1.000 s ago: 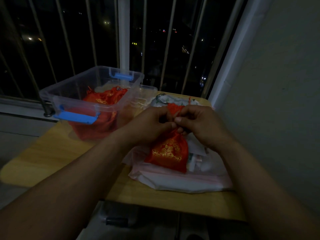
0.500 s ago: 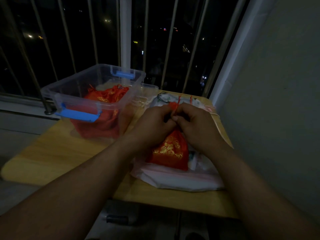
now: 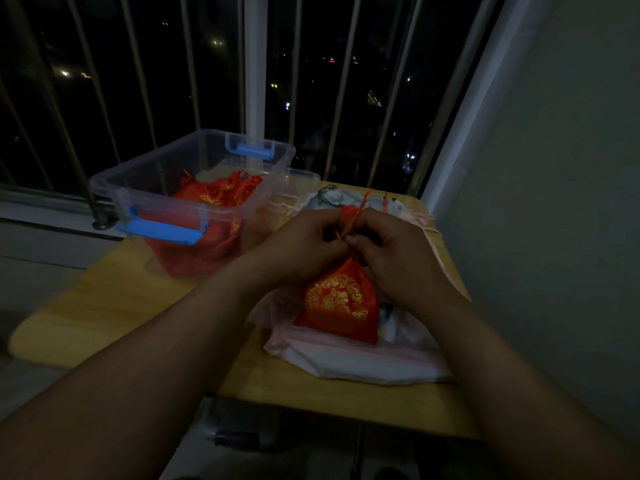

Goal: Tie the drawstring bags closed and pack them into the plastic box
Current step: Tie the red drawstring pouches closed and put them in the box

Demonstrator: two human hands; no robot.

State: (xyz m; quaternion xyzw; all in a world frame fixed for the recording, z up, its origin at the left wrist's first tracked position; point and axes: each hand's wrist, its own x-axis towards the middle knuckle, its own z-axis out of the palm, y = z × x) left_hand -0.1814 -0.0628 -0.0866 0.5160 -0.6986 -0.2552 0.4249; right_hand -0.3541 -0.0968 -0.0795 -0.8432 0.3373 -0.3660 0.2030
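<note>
A red drawstring bag (image 3: 341, 303) with gold print hangs upright over a heap of pale bags (image 3: 363, 358) on the wooden table (image 3: 104, 306). My left hand (image 3: 304, 244) and my right hand (image 3: 391, 251) meet at its gathered neck, both pinching the thin red drawstring (image 3: 356, 213), whose ends stick up between the fingers. The clear plastic box (image 3: 166, 188) with blue latches stands at the back left and holds several red bags (image 3: 221, 195).
More pale cloth bags (image 3: 346, 199) lie behind my hands, towards the table's far edge. A barred window (image 3: 256, 81) runs along the back and a plain wall (image 3: 554, 202) stands close on the right. The light is dim.
The red cord ends have come up above my fingers and the bag's neck is drawn tighter. My hands have stayed together at the neck.
</note>
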